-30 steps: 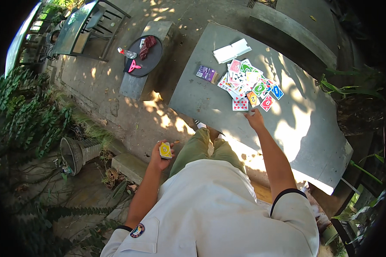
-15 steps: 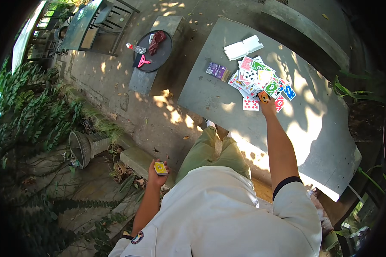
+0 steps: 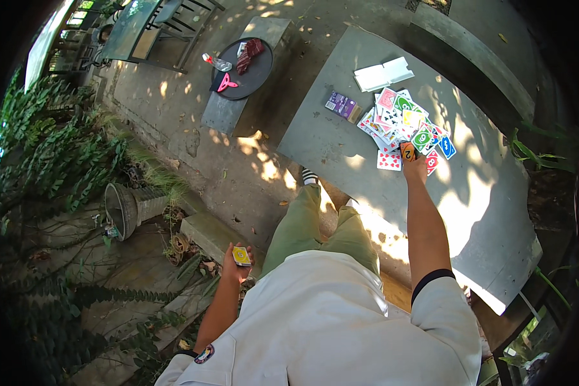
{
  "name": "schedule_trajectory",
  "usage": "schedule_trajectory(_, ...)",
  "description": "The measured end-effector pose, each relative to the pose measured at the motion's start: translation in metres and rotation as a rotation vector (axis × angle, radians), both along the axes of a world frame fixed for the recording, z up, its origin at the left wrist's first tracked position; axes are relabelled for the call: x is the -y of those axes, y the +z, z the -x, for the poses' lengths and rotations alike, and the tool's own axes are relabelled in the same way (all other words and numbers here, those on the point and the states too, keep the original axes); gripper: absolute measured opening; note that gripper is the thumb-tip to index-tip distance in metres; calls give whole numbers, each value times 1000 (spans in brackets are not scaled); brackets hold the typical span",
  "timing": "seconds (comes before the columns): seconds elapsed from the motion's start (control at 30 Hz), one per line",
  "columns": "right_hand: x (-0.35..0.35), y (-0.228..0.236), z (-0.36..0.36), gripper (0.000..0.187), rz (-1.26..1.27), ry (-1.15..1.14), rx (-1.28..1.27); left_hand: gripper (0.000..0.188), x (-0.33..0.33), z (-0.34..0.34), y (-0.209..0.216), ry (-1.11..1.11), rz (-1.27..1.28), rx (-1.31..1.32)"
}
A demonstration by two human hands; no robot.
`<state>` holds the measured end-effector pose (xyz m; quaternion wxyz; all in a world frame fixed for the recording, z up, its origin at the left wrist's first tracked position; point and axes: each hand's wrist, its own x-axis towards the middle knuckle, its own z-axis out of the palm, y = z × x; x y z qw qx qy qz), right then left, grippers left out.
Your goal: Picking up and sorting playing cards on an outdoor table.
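Observation:
My left hand [image 3: 236, 264] is closed around a small stack of cards [image 3: 241, 256], a yellow one on top, held low beside my left hip. Stretched out over the table, my right hand [image 3: 416, 167] grips an orange card [image 3: 408, 152] at the near edge of a loose card pile [image 3: 392, 119]. The pile mixes playing cards and coloured number cards, overlapping in all directions. A green card [image 3: 422, 139] and a blue card [image 3: 447, 147] lie just beyond and right of my right hand. A red-hearts playing card [image 3: 388, 160] rests left of it.
On the grey table [image 3: 341, 64] are a purple card box [image 3: 343, 106] and an open white box [image 3: 384, 74]. A bench [image 3: 222, 116] bears a round dark tray [image 3: 264, 71] with a bottle, a red cloth and a pink object. Plants [image 3: 51, 161] grow at the left.
The view has shifted slightly, so the table and bench sit farther right. My right hand still has the orange card at the pile's near edge; my left still holds its stack.

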<state>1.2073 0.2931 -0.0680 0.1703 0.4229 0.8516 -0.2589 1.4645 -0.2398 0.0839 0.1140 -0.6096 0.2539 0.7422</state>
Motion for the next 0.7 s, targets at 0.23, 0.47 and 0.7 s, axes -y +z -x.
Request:
schedule_trajectory(0.23,10,1,1,46,-44,5,20,34,36,37,-7,-80,57,75)
schedule_trajectory(0.47,29,16,-24,28,-58,3,7,33,71,123,-26,-150,-13,-54)
schedule_trajectory(0.7,50,14,-73,28,-73,-133,-77,33,81,220,-39,-273,-68,-86)
